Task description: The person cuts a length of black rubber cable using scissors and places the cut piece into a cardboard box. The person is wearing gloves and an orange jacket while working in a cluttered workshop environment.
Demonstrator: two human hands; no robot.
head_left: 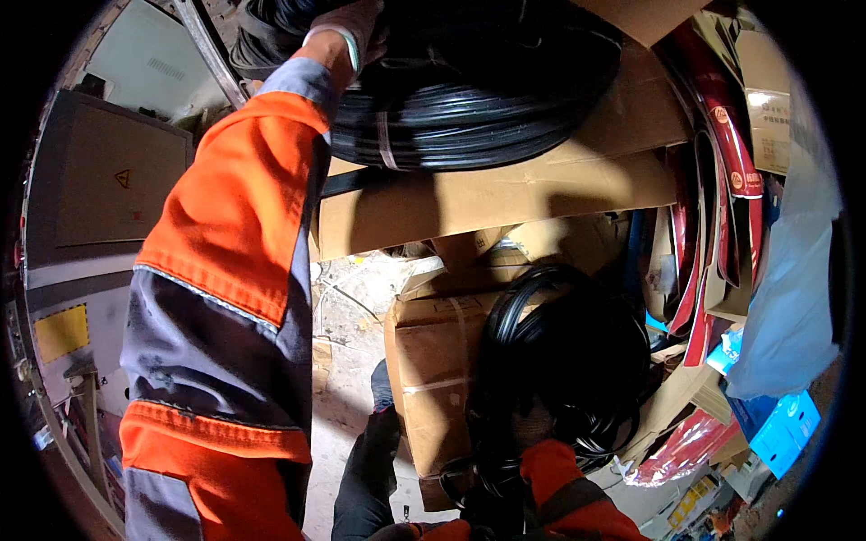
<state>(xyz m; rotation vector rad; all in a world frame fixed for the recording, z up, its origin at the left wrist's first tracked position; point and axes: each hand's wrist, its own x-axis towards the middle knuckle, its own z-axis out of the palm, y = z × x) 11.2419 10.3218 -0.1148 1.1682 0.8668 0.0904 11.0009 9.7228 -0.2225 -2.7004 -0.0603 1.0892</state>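
At the top, my left hand (354, 29), in a light glove, rests on a large bundled coil of black cable (451, 131); its fingers are hard to make out against the dark coil. The coil lies on brown cardboard (541, 194) and is tied with a pale band. Lower down, a smaller coil of black cable (510, 361) is held by my right hand (532, 426), which is in deep shadow with its fingers mostly lost among the loops. That smaller coil hangs against a strapped brown carton (433, 352).
Grey metal cabinets (113, 171) line the left side. Flattened red and brown cardboard (713, 207), a translucent plastic sheet (789, 307) and a blue box (785, 433) crowd the right. My leg (368, 469) stands on the pale floor beside the carton.
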